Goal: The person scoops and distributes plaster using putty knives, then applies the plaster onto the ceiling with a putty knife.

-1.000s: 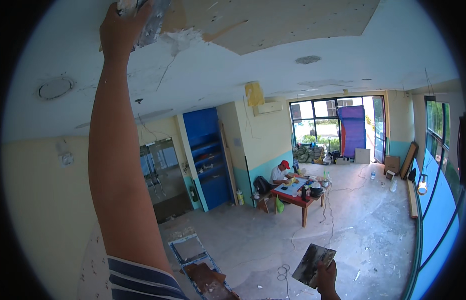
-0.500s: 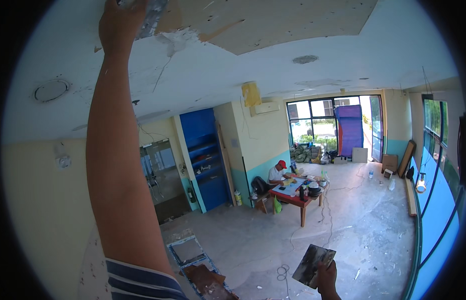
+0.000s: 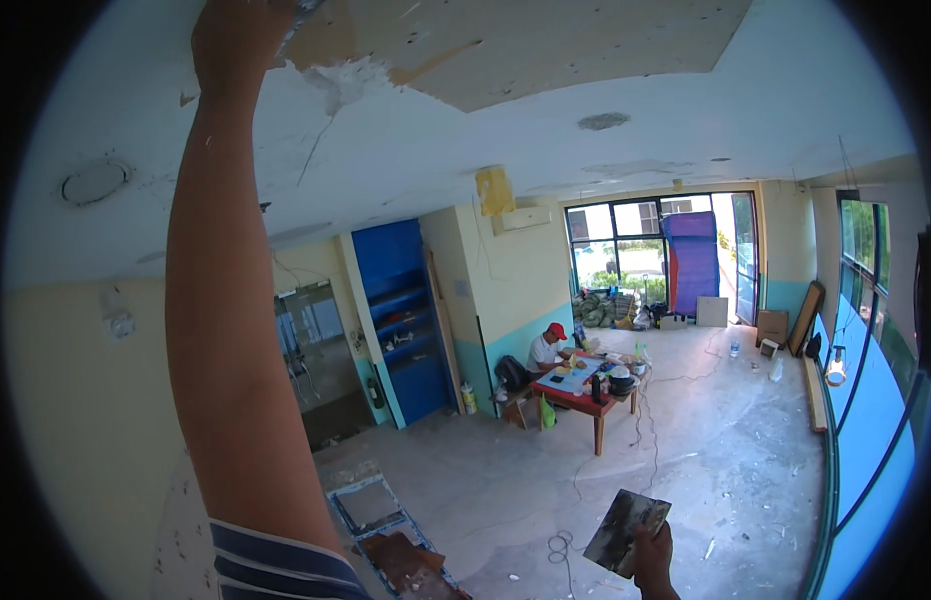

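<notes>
My left arm reaches up to the ceiling, and my left hand (image 3: 244,45) is closed on a metal scraper (image 3: 304,12). Only a sliver of its grey blade shows beside the fingers; the top of the picture cuts off the rest. Next to it lies a bare brownish ceiling board (image 3: 546,50) with a ragged edge, and a white smear of filler (image 3: 348,82). Low on the right, my right hand (image 3: 654,555) grips a thin rectangular plate (image 3: 626,530), held tilted, its dark face smeared with pale residue.
Below me stands a stained ladder (image 3: 394,522) with a brown sheet on it. A person in a red cap (image 3: 548,348) sits at a red table (image 3: 590,402). Cable (image 3: 560,546) coils on the floor. Boxes (image 3: 772,326) and sacks (image 3: 608,310) stand at the far end.
My left hand has shifted slightly up along the ceiling, and less of the scraper blade shows. The room has slid a little leftward in view. The plate stays in my right hand.
</notes>
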`<state>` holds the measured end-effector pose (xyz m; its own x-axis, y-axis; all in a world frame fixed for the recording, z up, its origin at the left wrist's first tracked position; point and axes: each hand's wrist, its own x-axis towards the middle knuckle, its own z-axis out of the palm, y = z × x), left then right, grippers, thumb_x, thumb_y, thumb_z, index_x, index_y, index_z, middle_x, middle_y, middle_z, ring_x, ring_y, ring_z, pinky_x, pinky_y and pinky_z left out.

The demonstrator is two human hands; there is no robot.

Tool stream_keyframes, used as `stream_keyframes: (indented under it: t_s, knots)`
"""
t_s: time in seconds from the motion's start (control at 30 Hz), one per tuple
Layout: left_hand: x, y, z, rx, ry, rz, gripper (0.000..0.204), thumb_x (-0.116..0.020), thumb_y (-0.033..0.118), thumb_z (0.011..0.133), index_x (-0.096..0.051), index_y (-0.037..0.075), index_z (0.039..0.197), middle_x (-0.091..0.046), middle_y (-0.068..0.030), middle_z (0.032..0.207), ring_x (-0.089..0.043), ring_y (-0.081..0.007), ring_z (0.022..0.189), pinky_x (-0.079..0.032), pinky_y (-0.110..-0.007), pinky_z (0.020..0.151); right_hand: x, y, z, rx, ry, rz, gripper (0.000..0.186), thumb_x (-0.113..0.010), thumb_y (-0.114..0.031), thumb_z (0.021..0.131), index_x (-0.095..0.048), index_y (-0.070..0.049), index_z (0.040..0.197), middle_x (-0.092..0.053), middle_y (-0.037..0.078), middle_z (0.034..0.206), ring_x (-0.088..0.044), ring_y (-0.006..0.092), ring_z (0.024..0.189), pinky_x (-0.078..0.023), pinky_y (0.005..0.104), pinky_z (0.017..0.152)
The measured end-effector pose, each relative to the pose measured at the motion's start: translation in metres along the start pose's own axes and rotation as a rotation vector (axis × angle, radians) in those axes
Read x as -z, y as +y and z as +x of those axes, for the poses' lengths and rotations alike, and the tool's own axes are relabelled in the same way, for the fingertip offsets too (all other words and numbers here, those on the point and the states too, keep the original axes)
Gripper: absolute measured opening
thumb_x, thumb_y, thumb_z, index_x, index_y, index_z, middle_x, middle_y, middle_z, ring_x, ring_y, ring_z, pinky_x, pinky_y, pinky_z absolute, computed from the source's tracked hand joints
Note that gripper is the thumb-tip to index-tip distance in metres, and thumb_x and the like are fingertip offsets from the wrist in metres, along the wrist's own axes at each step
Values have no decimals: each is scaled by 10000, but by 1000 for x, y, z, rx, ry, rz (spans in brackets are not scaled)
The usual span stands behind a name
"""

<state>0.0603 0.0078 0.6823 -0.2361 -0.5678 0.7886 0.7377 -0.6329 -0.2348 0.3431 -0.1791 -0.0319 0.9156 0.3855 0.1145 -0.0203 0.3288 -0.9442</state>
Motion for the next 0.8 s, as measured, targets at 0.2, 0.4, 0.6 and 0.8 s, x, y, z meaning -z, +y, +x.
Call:
stream_keyframes:
  t_s: [0.2,0.4,0.6,0.8]
  knots:
    - [28,18,7,8,236,19,442,-763,248,773,-543,-1,1065,-624,-230,1001,-599,-433,950,-486,-464,826,1,-8,-9,-23,30,-39,298,-605,-112,869,-536,-2,1138,-627,90,994,-602,170,852,-500,330,763]
    - [27,-18,-2,209,323,-8,722,-721,568,736,-569,-19,1129,-656,-197,1057,-634,-341,1022,-482,-403,893,7,12,2,-14,34,17,286,-593,-110,883,-532,1,1139,-623,89,988,-603,171,856,-500,331,765]
    - [4,-19,-7,127,73,-95,835,-690,647,747,-544,-40,1197,-640,-205,1133,-634,-331,1054,-475,-388,917,9,8,0,-28,17,16,279,-578,-104,893,-526,-2,1147,-622,93,995,-604,174,860,-505,330,762]
    - [14,-16,-18,252,47,-53,871,-664,666,760,-529,-51,1235,-636,-213,1134,-629,-338,1055,-467,-390,925,24,19,-8,-74,-29,185,284,-562,-99,914,-512,-8,1179,-619,104,1024,-623,196,862,-526,346,759]
